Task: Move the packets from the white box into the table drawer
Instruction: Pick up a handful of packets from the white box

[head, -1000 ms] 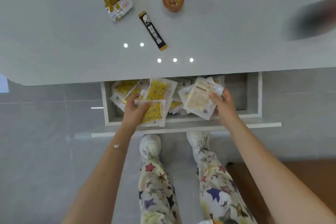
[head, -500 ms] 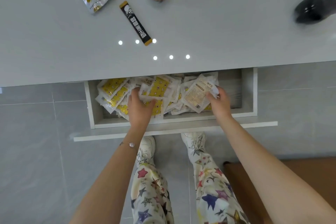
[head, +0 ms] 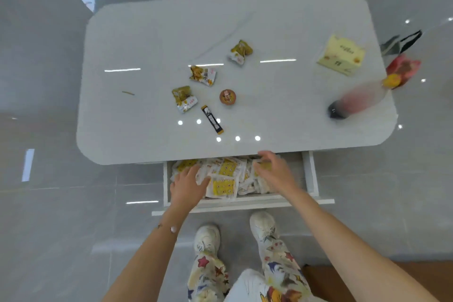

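The white table drawer [head: 310,174] stands pulled out under the table's front edge. Several yellow and white packets [head: 224,180] fill it in a loose heap. My left hand [head: 187,186] rests flat on the left part of the heap, its fingers spread. My right hand [head: 272,171] hovers low over the right part with straight fingers, slightly blurred, and grips nothing. A pale box [head: 340,55] stands on the table at the far right, well away from both hands.
On the glossy white table [head: 147,44] lie three gold snack bags [head: 184,98], a black stick sachet [head: 212,119], a small round cup [head: 227,96] and a blurred bottle [head: 355,100]. A red bag [head: 402,70] hangs past the right edge. My shoes [head: 207,238] are under the drawer front.
The view has pulled back to show the whole table. My right hand let go of the beige packet and my left hand released its yellow packets; both now lie open over the heap.
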